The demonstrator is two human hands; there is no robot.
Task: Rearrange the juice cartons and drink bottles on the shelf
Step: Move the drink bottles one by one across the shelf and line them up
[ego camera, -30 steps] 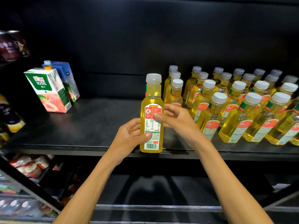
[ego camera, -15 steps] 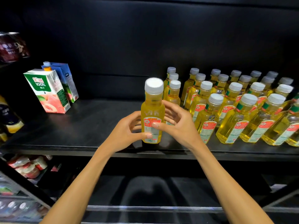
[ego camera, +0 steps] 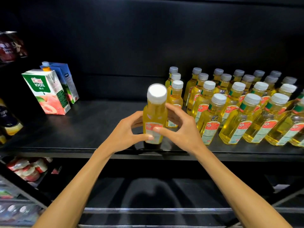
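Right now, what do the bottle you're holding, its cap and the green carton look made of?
The held bottle looks like clear glossy plastic: see-through yellow, with glints. Its cap seems opaque white plastic, though blurred. The green carton looks like printed coated paperboard, with creased folds on top.

A black back panel (ego camera: 148, 38) rises behind a black shelf (ego camera: 90, 129), whose front lip (ego camera: 65, 153) catches a dull sheen. Below, a lower shelf (ego camera: 164, 191) lies in shadow behind a pale rail (ego camera: 148, 210). At left a slanted rack (ego camera: 32, 196) holds what may be packaged goods, blurred. The light comes from the front and the top is dark
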